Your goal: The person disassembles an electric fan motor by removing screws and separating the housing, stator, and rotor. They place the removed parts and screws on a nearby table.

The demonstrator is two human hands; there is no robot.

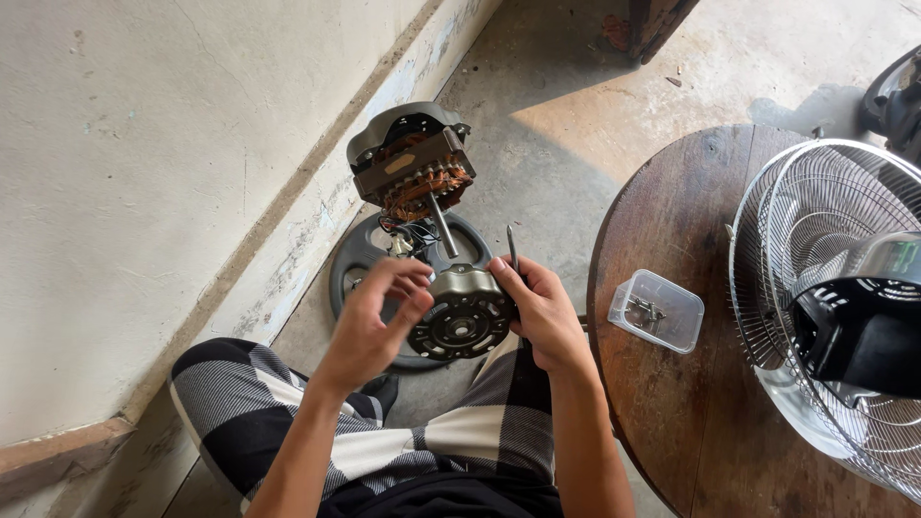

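Note:
My right hand (544, 312) holds a round grey motor end cover (463, 317) by its right edge, with a thin screwdriver (512, 249) sticking up between its fingers. My left hand (379, 321) touches the cover's left rim with its fingertips. Just beyond the hands stands a fan motor (411, 165) with bare copper windings and a steel shaft (441, 225) pointing toward me. The motor sits above a round dark fan base (360, 264) on the concrete floor. Loose wires hang below the motor.
A round wooden table (672, 384) stands at the right, bearing a small clear plastic box (657, 310) with small parts and a wire fan guard (825, 297) with a black motor housing. A pale wall (144, 192) runs along the left. My checked-trousered legs are below.

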